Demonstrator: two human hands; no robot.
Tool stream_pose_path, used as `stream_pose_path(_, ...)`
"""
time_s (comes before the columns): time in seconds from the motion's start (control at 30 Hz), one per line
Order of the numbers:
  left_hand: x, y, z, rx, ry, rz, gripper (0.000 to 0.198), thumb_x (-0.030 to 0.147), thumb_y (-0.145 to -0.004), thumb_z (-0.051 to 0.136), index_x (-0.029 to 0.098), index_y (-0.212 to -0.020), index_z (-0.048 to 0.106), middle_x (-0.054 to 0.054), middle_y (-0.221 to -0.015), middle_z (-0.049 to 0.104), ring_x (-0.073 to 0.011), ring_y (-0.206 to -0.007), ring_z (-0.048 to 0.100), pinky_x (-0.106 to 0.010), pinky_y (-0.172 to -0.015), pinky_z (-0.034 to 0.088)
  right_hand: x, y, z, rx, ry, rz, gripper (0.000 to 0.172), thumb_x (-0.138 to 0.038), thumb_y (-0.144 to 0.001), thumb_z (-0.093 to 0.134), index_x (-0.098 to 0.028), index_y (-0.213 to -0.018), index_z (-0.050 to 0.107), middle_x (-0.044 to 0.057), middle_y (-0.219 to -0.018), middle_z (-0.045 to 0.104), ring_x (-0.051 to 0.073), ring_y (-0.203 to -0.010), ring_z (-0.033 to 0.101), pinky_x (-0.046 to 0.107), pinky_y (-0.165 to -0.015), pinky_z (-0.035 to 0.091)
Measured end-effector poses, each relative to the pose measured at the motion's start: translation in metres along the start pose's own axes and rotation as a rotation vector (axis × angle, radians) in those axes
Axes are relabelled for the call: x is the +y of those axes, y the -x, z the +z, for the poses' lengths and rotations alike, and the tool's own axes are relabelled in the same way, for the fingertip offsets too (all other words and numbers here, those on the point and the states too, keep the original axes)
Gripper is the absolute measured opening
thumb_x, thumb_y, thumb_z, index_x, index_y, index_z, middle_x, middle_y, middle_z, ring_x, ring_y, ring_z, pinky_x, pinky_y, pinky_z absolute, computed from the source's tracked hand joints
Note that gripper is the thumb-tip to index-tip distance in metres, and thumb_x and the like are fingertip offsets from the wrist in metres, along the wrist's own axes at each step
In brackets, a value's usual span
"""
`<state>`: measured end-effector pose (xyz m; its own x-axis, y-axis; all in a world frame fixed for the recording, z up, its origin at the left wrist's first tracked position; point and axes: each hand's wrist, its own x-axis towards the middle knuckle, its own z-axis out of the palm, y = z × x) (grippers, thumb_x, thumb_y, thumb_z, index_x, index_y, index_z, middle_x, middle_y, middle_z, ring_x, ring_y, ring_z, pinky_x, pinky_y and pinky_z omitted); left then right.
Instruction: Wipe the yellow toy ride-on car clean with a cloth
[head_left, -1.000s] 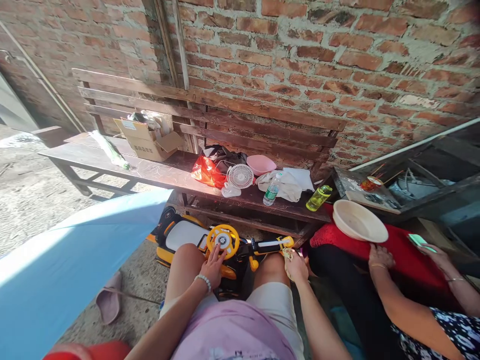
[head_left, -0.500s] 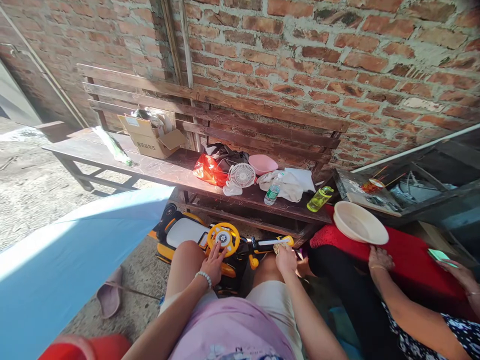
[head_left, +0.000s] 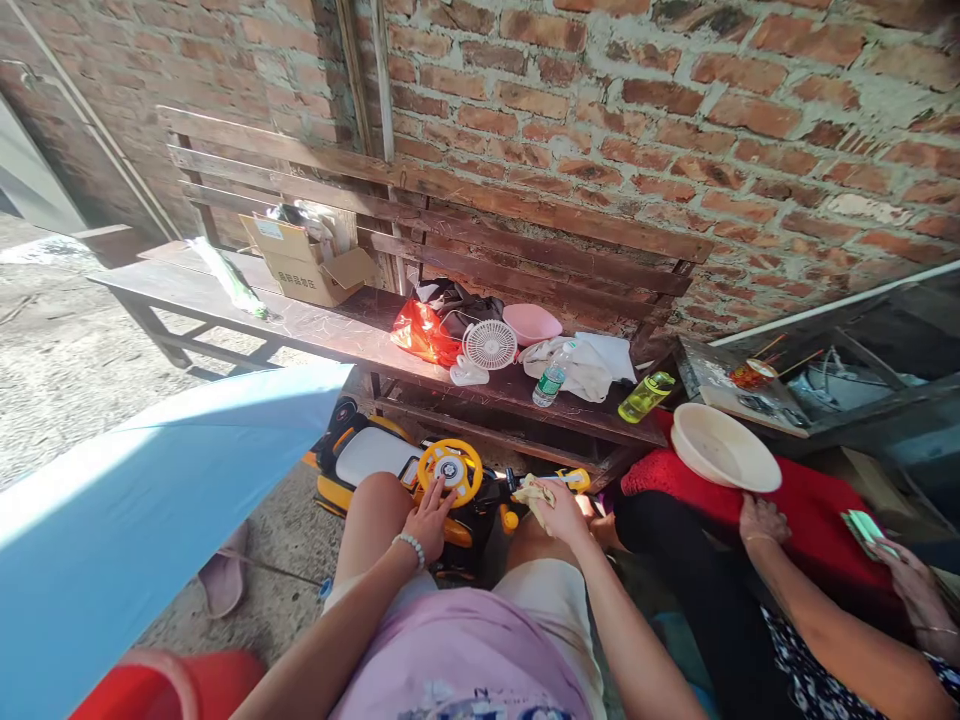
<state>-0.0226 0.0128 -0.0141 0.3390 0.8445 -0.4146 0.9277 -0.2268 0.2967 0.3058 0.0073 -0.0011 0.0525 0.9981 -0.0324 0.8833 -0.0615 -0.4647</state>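
Right hand [head_left: 562, 512] gripping crumpled pale wad [head_left: 531, 495], round steering wheel [head_left: 450, 470]

Steering wheel [head_left: 450, 470] yellow-orange w/ white/grey hub; seat [head_left: 373, 458] lt grey-white. Crumpled thing [head_left: 528, 493] pale yellow. Tabletop [head_left: 341, 326] dk reddish-brn. Fan [head_left: 490, 346] white, bag [head_left: 421, 334] red-orange, bowl [head_left: 534, 322] pink. Bottle [head_left: 550, 385] clear w/ grn label; flask [head_left: 646, 398] yel-grn. Basin [head_left: 726, 446] cream, cloth under it [head_left: 814, 515] red. Sheet [head_left: 187, 500] lt blue; bucket [head_left: 234, 682] red. Shirt [head_left: 465, 640] lilac w/ dk lettering; co-worker's top [head_left: 801, 660] black w/ white pattern. Brick wall [head_left: 585, 125] red-brn, grey mortar.
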Motion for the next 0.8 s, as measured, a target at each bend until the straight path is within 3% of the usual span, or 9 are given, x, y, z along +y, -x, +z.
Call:
stream_pose_path(0.13,-0.002,-0.003,0.004,-0.004,-0.008,0.008,0.096,0.007,-0.091,0.056,0.028,-0.18,0.027,-0.008,-0.19,-0.003,-0.0298,-0.177,0.003,-0.05,-0.132,0.042,0.01,-0.044,-0.048,0.056,0.216,0.167,0.047,-0.024,-0.099,0.057,-0.029,-0.141,0.076,0.009,-0.137,0.075,0.023,-0.117,0.073,0.031,-0.1,0.055)
stream_pose_path(0.23,-0.003,-0.005,0.004,-0.015,-0.013,0.011,0.099,0.008,-0.089,0.059,0.028,-0.18,0.026,-0.008,-0.189,-0.005,-0.0313,-0.177,0.003,-0.054,-0.131,0.043,0.011,-0.066,-0.066,-0.137,0.371,0.333,0.04,-0.026,-0.101,0.059,-0.026,-0.135,0.08,0.014,-0.138,0.077,0.024,-0.115,0.076,0.03,-0.092,0.054)
stream_pose_path(0.33,-0.003,-0.004,0.002,-0.043,0.0,0.008,0.099,0.008,-0.089,0.059,0.029,-0.18,0.025,-0.008,-0.189,-0.006,-0.0306,-0.177,0.002,-0.057,-0.132,0.041,0.003,-0.078,-0.061,-0.3,0.413,0.402,0.035,-0.024,-0.098,0.064,-0.019,-0.126,0.084,0.018,-0.13,0.081,0.028,-0.116,0.079,0.031,-0.087,0.054)
stream_pose_path(0.47,-0.002,-0.004,0.002,-0.048,-0.002,-0.001,0.098,0.011,-0.092,0.06,0.029,-0.18,0.024,-0.009,-0.19,-0.005,-0.031,-0.177,0.002,-0.06,-0.132,0.039,-0.022,-0.086,-0.044,-0.359,0.419,0.316,0.031,-0.019,-0.092,0.07,-0.013,-0.118,0.086,0.024,-0.128,0.082,0.032,-0.119,0.079,0.034,-0.09,0.053)
stream_pose_path(0.57,-0.002,-0.005,0.004,-0.048,-0.015,0.0,0.098,0.012,-0.092,0.062,0.028,-0.181,0.024,-0.01,-0.19,-0.005,-0.0314,-0.177,0.001,-0.06,-0.133,0.038,-0.047,-0.085,-0.034,-0.395,0.385,0.221,0.026,-0.021,-0.09,0.071,-0.02,-0.111,0.087,0.018,-0.127,0.083,0.029,-0.119,0.078,0.032,-0.09,0.052)
stream_pose_path(0.7,-0.004,-0.007,0.006,-0.065,-0.015,0.009,0.101,0.014,-0.091,0.066,0.028,-0.181,0.022,-0.011,-0.19,-0.008,-0.0318,-0.177,-0.003,-0.059,-0.133,0.038,-0.067,-0.07,-0.02,-0.332,0.27,0.152,0.026,-0.026,-0.096,0.063,-0.026,-0.111,0.084,0.009,-0.121,0.085,0.025,-0.114,0.077,0.028,-0.087,0.05)
stream_pose_path(0.8,-0.003,-0.007,0.006,-0.066,-0.032,0.008,0.102,0.014,-0.091,0.067,0.028,-0.181,0.02,-0.012,-0.19,-0.007,-0.0318,-0.177,-0.003,-0.058,-0.131,0.04,-0.064,-0.05,-0.01,-0.223,0.062,0.152,0.029,-0.029,-0.099,0.057,-0.025,-0.115,0.081,0.007,-0.114,0.085,0.022,-0.105,0.076,0.027,-0.087,0.052)
